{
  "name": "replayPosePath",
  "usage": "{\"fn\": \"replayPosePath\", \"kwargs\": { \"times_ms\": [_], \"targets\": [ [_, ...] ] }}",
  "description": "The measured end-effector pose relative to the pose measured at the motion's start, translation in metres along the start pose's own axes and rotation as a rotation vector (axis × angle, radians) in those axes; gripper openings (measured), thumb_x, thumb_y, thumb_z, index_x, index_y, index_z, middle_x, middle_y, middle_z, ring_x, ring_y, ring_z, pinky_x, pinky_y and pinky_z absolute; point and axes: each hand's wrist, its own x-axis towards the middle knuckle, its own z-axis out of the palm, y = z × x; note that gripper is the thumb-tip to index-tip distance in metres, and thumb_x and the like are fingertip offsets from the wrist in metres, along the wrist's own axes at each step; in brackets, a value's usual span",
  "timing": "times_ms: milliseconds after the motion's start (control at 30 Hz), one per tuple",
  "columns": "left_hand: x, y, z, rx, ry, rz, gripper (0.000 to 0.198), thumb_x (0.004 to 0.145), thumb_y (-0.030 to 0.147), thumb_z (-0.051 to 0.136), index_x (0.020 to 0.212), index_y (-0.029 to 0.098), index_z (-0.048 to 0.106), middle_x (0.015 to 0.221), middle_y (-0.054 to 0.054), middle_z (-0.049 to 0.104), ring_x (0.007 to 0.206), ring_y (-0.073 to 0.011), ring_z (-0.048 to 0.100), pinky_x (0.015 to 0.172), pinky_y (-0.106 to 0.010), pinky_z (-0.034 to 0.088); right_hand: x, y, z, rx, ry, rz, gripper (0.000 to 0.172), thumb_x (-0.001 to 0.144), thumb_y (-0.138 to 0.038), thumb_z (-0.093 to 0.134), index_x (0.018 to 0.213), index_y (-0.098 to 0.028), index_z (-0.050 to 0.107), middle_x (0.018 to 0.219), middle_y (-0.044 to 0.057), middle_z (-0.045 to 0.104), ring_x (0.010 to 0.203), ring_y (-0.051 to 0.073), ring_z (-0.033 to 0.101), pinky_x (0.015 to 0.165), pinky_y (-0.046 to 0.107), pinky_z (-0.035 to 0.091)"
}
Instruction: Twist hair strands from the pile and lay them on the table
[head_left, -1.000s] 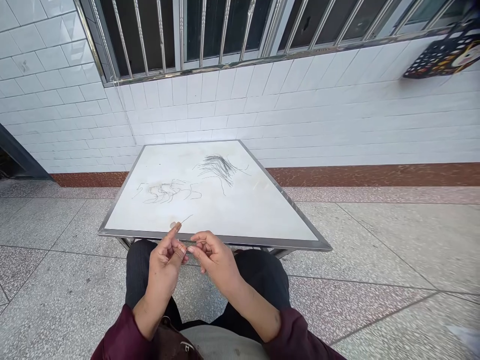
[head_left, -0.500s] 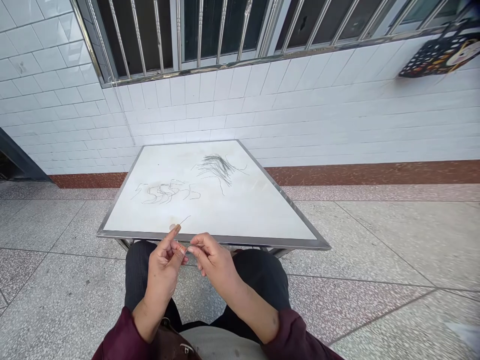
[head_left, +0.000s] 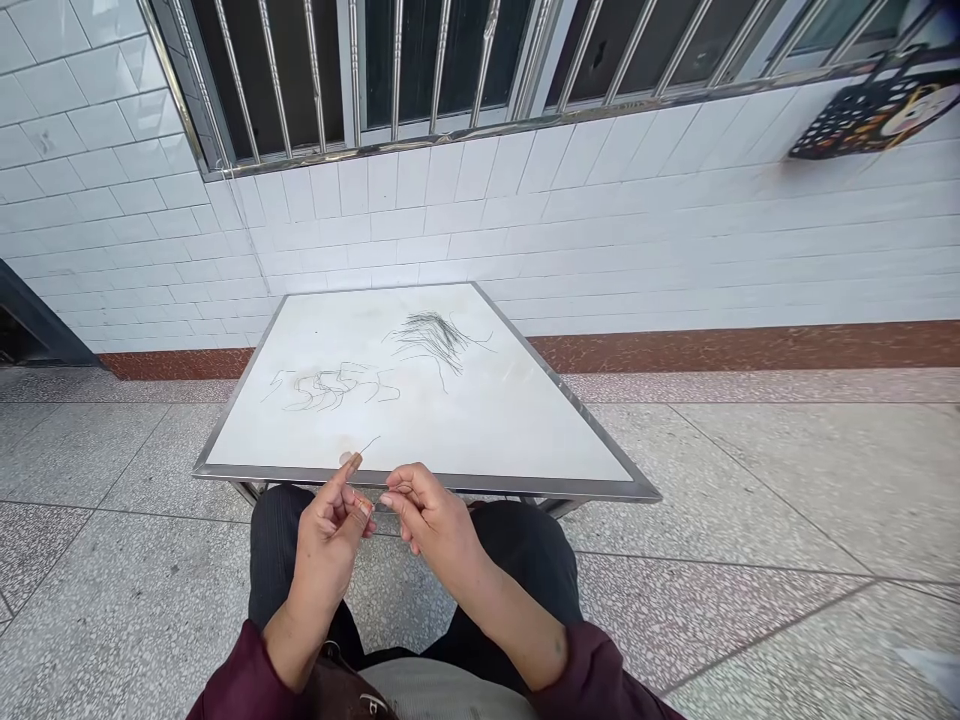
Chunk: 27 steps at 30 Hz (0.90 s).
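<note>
My left hand (head_left: 335, 520) and my right hand (head_left: 429, 518) meet just in front of the near edge of a white table (head_left: 480, 420). Both pinch a thin dark strand (head_left: 371, 443), whose free end rises past my left forefinger over the tabletop. The strand is too fine to name for certain; it looks like hair or thread. A loose pile of dark strands (head_left: 433, 336) lies at the far middle of the table. A row of small bent strands (head_left: 334, 387) lies at the left middle.
The table has a metal rim and stands on a speckled stone floor against a white tiled wall. A barred window (head_left: 450, 60) runs above. A black dotted bag (head_left: 870, 115) hangs at the upper right. My knees in dark trousers are under the table's near edge.
My hands have stayed nearly in place, fingertips working slightly on the strand. The view has shifted a little.
</note>
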Motion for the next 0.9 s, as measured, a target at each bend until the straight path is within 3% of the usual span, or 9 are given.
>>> {"fn": "replayPosePath", "kwargs": {
  "times_ms": [200,367,533,900],
  "targets": [
    [0.0023,0.0054,-0.0029,0.113,-0.072,0.003,0.05,0.082,0.032,0.067,0.129,0.019,0.061,0.079,0.001,0.058,0.064,-0.0109,0.058,0.053,-0.021,0.047,-0.0018,-0.0009,-0.0027,-0.055,-0.065,-0.038,0.01,0.086,-0.032,0.053,0.092,-0.025,0.053,0.078,-0.003,0.064,0.041,0.007,0.048,0.037,0.019,0.039],
    [0.004,0.0054,-0.0027,0.08,-0.056,-0.036,0.051,0.078,0.033,0.071,0.127,0.018,0.063,0.072,0.002,0.058,0.06,-0.0099,0.058,0.055,-0.022,0.048,-0.0024,0.0003,-0.0038,-0.061,-0.057,-0.038,0.012,0.086,-0.034,0.055,0.094,-0.025,0.054,0.075,-0.003,0.063,0.044,0.009,0.052,0.038,0.02,0.04],
    [0.0044,0.0065,-0.0014,-0.01,-0.034,-0.069,0.053,0.073,0.03,0.077,0.124,0.019,0.065,0.072,0.003,0.061,0.062,-0.0092,0.06,0.061,-0.022,0.052,-0.0017,-0.0064,-0.0071,-0.201,0.041,-0.157,0.012,0.086,-0.036,0.058,0.086,-0.024,0.057,0.075,-0.001,0.065,0.064,0.014,0.06,0.057,0.024,0.047],
    [0.0027,0.0045,0.0035,0.001,0.021,-0.057,0.052,0.073,0.032,0.077,0.122,0.02,0.067,0.071,0.002,0.064,0.06,-0.0106,0.064,0.055,-0.022,0.052,-0.0023,-0.0019,-0.0035,-0.321,0.139,-0.14,0.024,0.093,-0.045,0.05,0.089,-0.024,0.061,0.052,-0.007,0.046,0.05,0.013,0.047,0.052,0.024,0.036]
  ]
}}
